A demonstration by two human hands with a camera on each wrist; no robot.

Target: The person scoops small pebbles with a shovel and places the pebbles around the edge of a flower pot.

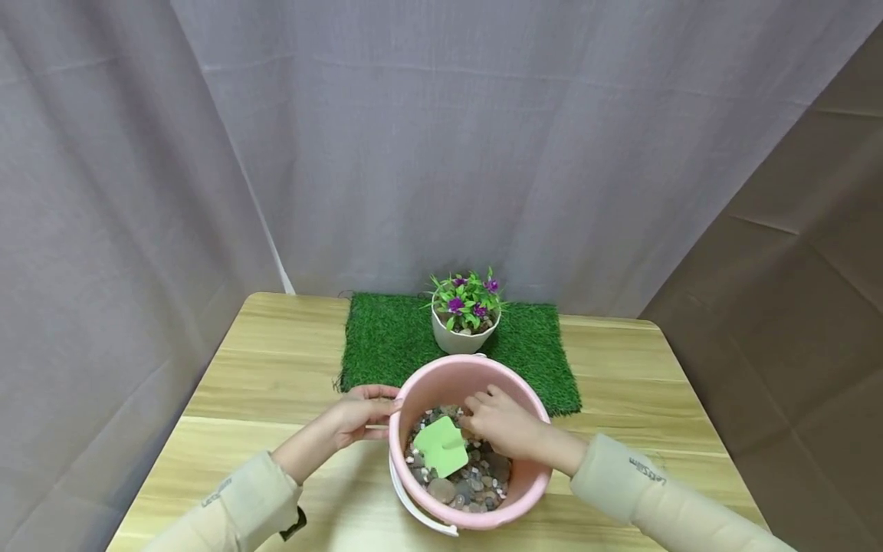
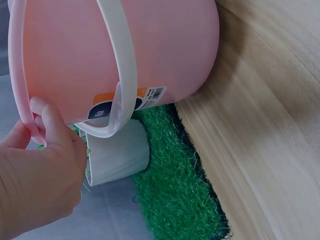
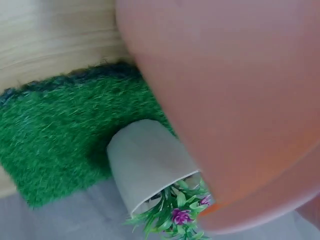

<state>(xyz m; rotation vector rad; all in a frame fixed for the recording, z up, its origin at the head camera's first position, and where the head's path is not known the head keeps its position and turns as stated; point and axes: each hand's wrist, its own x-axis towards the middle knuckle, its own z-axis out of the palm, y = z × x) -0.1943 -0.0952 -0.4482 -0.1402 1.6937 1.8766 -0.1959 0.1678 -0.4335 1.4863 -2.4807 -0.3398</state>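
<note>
A pink bucket with a white handle stands at the table's near side, holding many pebbles of mixed sizes. My left hand pinches the bucket's rim from the left; the left wrist view shows thumb and fingers on either side of that rim. Inside the bucket, my right hand grips a light green toy shovel near its neck, with the handle mostly hidden by the fingers. The shovel's blade lies over the pebbles. In the right wrist view the bucket's wall hides this hand.
Behind the bucket, a white pot of purple flowers stands on a green artificial grass mat. The mat lies on a wooden table. Grey curtains hang around the back and left side.
</note>
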